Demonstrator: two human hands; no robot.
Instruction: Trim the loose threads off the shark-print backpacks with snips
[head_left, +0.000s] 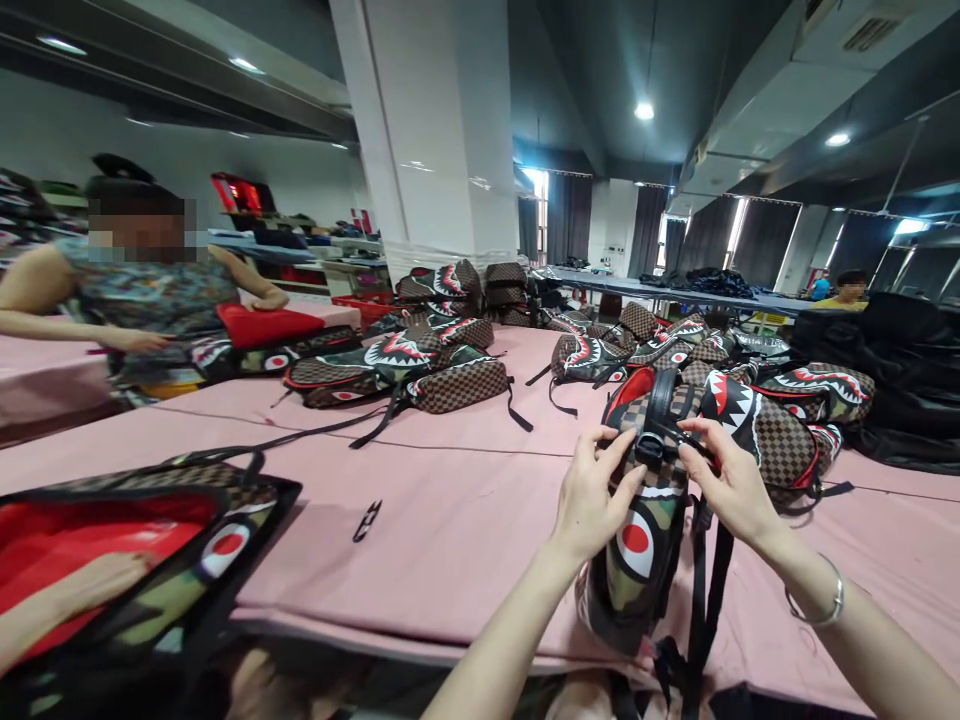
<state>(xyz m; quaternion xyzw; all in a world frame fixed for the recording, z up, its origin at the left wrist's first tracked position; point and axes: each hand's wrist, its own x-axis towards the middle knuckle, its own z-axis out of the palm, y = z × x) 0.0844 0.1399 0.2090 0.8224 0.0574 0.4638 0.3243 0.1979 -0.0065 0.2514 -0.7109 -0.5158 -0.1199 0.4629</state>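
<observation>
A checkered and camouflage backpack (634, 575) with a red and white eye patch stands upright at the front edge of the pink table, its black straps hanging on the right. My left hand (596, 490) is at the left side of its top, thumb and fingers pressing near a black buckle (649, 447). From the right, my right hand (731, 480) pinches a thin black strap end beside that buckle. A silver bangle circles my right wrist. Black handle loops rise just behind the buckle.
Shark-mouth backpacks (397, 360) lie across the pink table (450, 520). A small black piece (367, 521) rests left of centre. A person's hand reaches into an open red-lined bag (225, 550) at lower left; another person handles a bag behind. Black material (900, 390) is piled right.
</observation>
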